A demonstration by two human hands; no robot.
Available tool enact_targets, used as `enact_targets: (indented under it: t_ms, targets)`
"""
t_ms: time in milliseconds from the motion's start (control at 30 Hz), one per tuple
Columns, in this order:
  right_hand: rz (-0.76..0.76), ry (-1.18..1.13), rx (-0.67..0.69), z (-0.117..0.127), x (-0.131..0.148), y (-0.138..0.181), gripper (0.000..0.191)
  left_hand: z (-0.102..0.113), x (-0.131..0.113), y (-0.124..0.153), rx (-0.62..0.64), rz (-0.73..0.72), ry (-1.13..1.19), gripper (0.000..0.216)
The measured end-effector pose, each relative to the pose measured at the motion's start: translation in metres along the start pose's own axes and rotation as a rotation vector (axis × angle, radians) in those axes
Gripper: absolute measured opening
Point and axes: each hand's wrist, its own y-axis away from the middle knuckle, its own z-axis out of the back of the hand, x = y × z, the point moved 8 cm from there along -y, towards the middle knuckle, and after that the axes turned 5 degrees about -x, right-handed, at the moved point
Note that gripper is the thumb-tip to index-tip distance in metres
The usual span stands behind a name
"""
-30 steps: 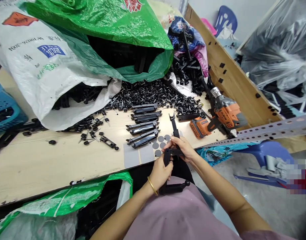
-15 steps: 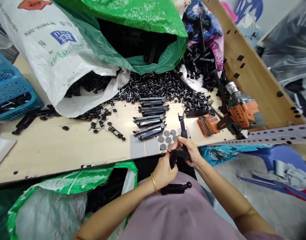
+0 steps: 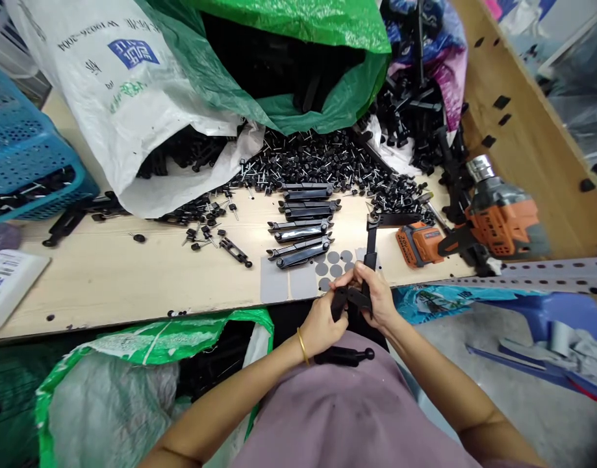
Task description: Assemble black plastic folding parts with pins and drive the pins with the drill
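A black jointed plastic arm (image 3: 370, 250) is held between both hands just past the table's front edge, its long piece pointing away from me. My left hand (image 3: 323, 323), with a gold bangle at the wrist, is closed round the arm's short, stubby end. My right hand (image 3: 379, 294) grips it near the joint, thumb along the long piece. Fingers hide part of the joint. On my lap lies a black ball-ended rod (image 3: 345, 355), just below the hands. Beyond them, several folded black arms (image 3: 305, 252) lie stacked in a row on the table.
Behind the row spreads a heap of black-headed screws (image 3: 308, 159). An orange cordless drill (image 3: 503, 221) lies at right. A white sack (image 3: 93, 110), a green bag (image 3: 298, 26) and a blue basket (image 3: 30, 156) stand along the back and left. Another green-edged bag (image 3: 156, 341) hangs below.
The view has shifted, so the table's things appear further right. Both hands keep their hold on the jointed arm, and its long piece looks more upright in the picture.
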Motion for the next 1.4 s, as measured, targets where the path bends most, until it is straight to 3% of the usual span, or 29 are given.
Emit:
enact_targets:
  t_ms: [200,433,667,867,1033,1300,1400]
  targets:
    - [0.039,0.028,0.043,-0.001,0.006,0.012,0.036,-0.005,-0.006,0.012,0.113,-0.024,-0.006,0.044]
    - [0.185,-0.043,0.031,-0.017,0.018,0.023,0.033,0.004,-0.004,0.019,-0.179,-0.068,0.078,0.036]
    - [0.149,0.085,0.228,-0.029,0.020,0.024,0.033,0.014,-0.006,0.017,-0.114,-0.147,-0.006,0.019]
    - [0.122,0.075,0.245,-0.022,0.013,0.021,0.037,0.010,-0.009,0.028,-0.038,-0.067,-0.092,0.032]
    - [0.135,-0.008,0.218,-0.016,0.010,0.013,0.035,0.009,-0.008,0.029,-0.068,-0.021,-0.112,0.045]
    - [0.078,-0.055,0.141,-0.020,0.002,0.008,0.041,0.011,-0.010,0.029,-0.160,0.093,-0.026,0.030]
    - [0.069,-0.019,0.146,-0.018,0.004,0.008,0.037,0.012,-0.007,0.024,-0.101,0.151,0.039,0.017]
